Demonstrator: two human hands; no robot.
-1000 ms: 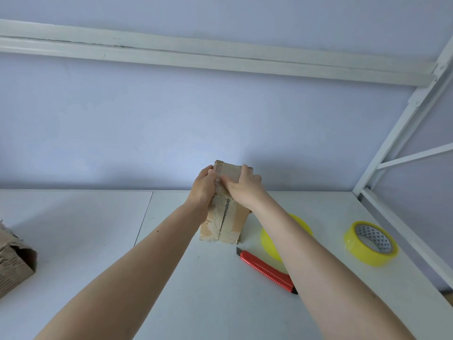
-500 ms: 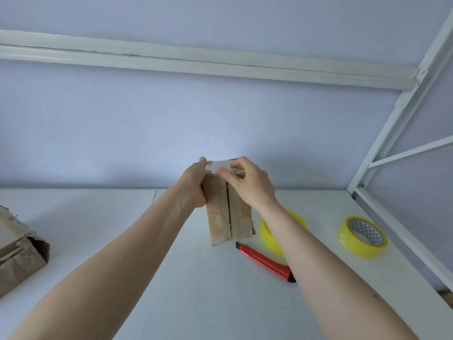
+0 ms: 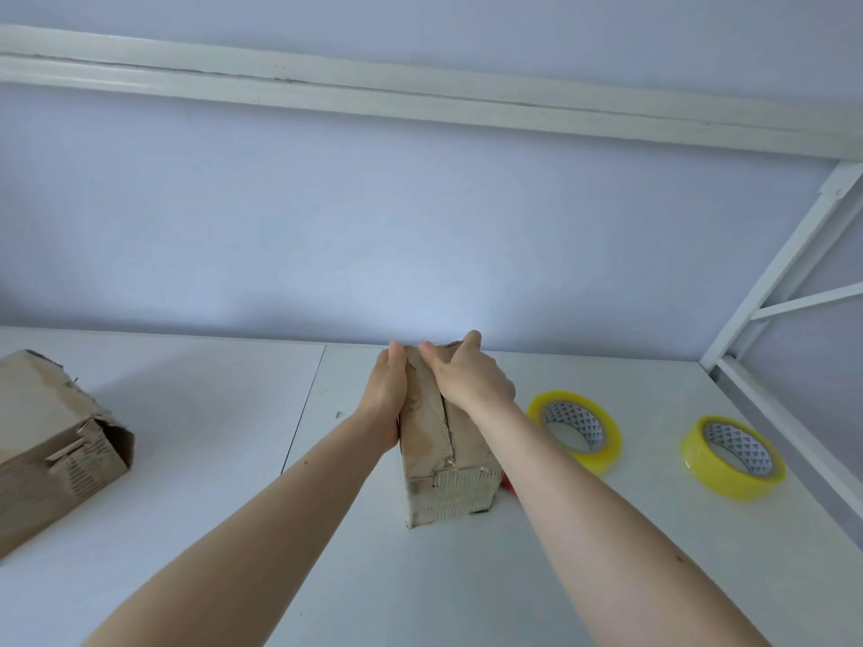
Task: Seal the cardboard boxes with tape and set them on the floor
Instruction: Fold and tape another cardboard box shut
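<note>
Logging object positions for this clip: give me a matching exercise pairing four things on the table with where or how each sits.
Things:
1. small cardboard box
2. torn cardboard box
3. tape roll with triangle-print core
4. red cutter

Places or states:
A. mostly hidden behind the right forearm
B. far left, flap open
C. nearest the white frame on the right
D. under both hands

Pairs: 1-D, 2-B, 3-C, 4-A

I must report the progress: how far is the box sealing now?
Done: nothing is on the floor that I can see. In hand: both hands, left and right, press the small box on the table. Left: the torn box, open at its end.
</note>
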